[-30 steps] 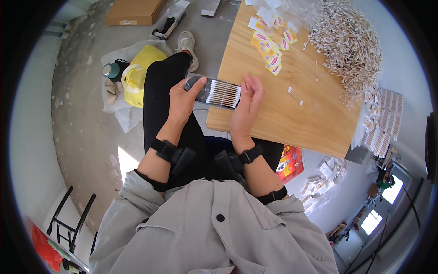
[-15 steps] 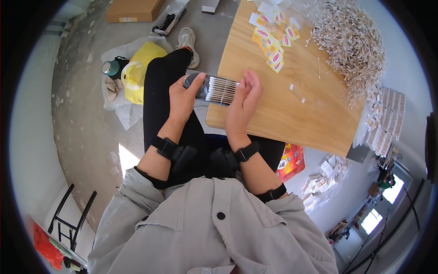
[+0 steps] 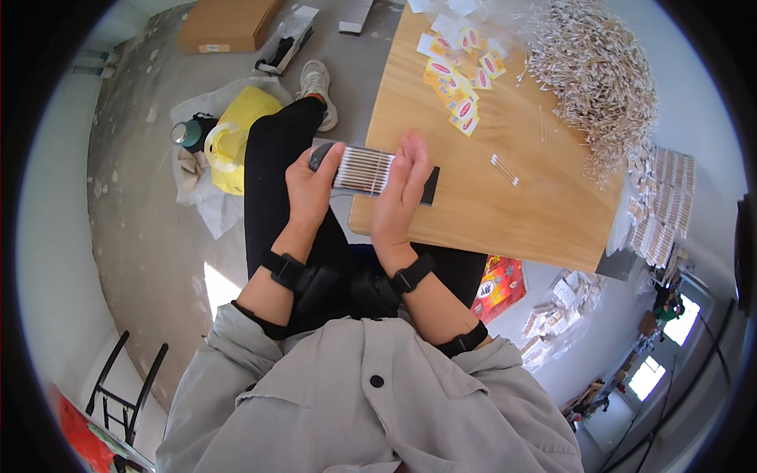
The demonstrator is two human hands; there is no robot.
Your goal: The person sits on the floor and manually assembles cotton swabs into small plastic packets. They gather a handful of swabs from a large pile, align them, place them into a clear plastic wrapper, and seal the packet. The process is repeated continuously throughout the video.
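A flat row of cotton swabs (image 3: 361, 170) in a clear sleeve lies across the space between my hands, by the table's left corner. My left hand (image 3: 310, 183) pinches its left end, the thumb on top over a dark part. At the other end my right hand (image 3: 400, 193) holds the pack, thumb by the swab tips and the other fingers pointing up and away. A dark flat strip (image 3: 430, 187) shows just past the right fingers; whether it belongs to the pack I cannot tell. Some loose swabs (image 3: 504, 170) lie to the right on the wooden table (image 3: 505, 213).
A big heap of cotton swabs (image 3: 603, 79) covers the table's far right, with stacked swab packs (image 3: 666, 197) beside it. Yellow-and-white printed cards (image 3: 453, 87) are spread at the back. On the floor left are a yellow bag (image 3: 236, 138) and a cardboard box (image 3: 229, 24).
Both hands and the swab pack have shifted slightly left and nearer to me. A dark strip now shows right of my right hand, and less dark area shows by my left thumb.
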